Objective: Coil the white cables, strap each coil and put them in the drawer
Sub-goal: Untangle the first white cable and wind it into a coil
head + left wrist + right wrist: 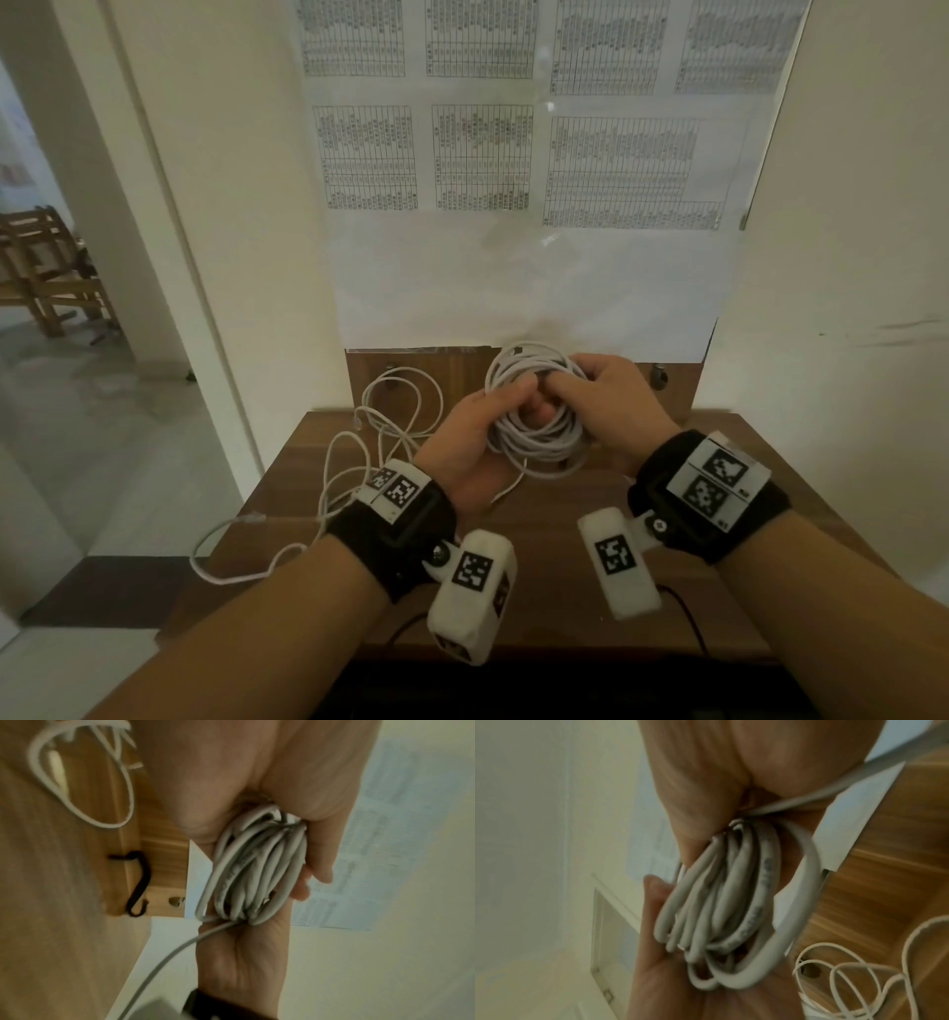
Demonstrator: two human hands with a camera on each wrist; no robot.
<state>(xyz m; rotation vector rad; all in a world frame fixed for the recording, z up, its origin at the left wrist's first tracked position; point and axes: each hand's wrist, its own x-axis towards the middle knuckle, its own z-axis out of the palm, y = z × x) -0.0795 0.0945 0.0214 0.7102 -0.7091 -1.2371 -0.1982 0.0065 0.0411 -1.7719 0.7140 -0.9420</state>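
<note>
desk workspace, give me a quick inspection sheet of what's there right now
surface: wooden desk, against the wall.
job's things: white cable coil held above the desk; no strap or drawer seen.
clutter: black hook-shaped piece on the desk's back edge.
hands: left hand and right hand both grip the coil.
cables: loose white cable sprawled on the desk's left, hanging over its edge.
surroundings: printed tables on the wall; wooden chair through the doorway.
</note>
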